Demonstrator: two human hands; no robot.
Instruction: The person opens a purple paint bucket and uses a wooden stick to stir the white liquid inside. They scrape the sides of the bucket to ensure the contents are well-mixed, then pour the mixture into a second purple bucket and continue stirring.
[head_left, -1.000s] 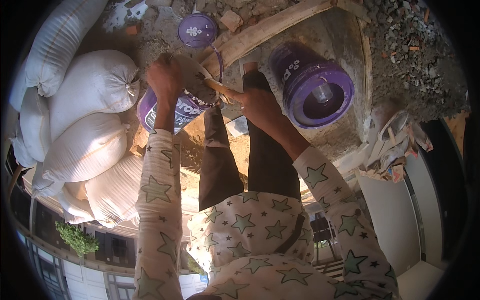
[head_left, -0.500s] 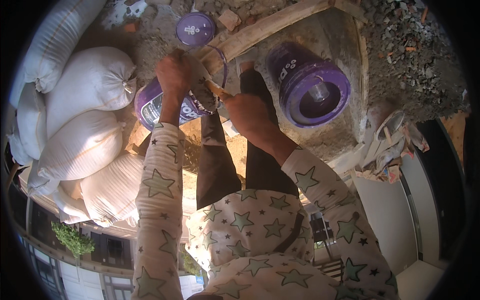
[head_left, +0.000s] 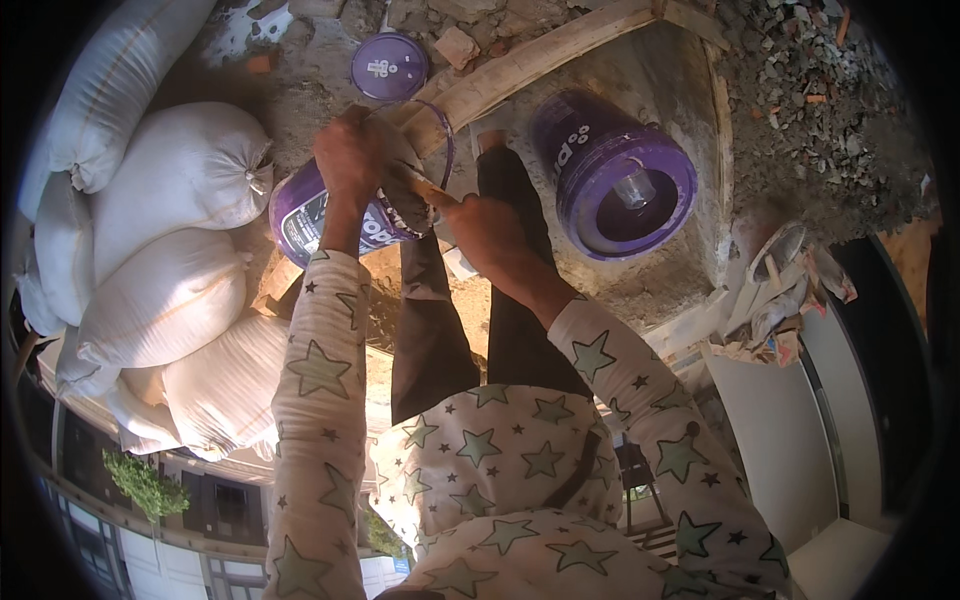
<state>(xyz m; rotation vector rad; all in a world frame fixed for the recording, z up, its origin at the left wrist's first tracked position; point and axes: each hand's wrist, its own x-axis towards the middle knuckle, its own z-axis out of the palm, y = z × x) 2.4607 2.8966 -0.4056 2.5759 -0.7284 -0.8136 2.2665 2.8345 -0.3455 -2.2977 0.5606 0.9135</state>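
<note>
A purple bucket (head_left: 300, 215) with a pale label lies tilted in front of me, its mouth turned up and to the right. Grey, mortar-like residue coats its inside and rim. My left hand (head_left: 348, 160) is closed over the upper edge of this bucket and holds it. In my right hand (head_left: 490, 235) is the wooden handle of a trowel (head_left: 427, 188); its blade reaches into the bucket's mouth and is mostly hidden. The thin purple rim of the bucket's far side curves beyond my hands.
A second purple bucket (head_left: 625, 190) lies to the right, a clear cup in its opening. Stuffed white sacks (head_left: 170, 165) pile up on the left. A purple lid (head_left: 389, 67), a brick piece (head_left: 457, 47) and a wooden plank (head_left: 540, 55) lie ahead; grey rubble (head_left: 820, 130) covers the far right.
My right hand has shifted slightly left with the trowel, toward the inside of the bucket. My left hand keeps its hold on the edge, and the bucket stays tilted.
</note>
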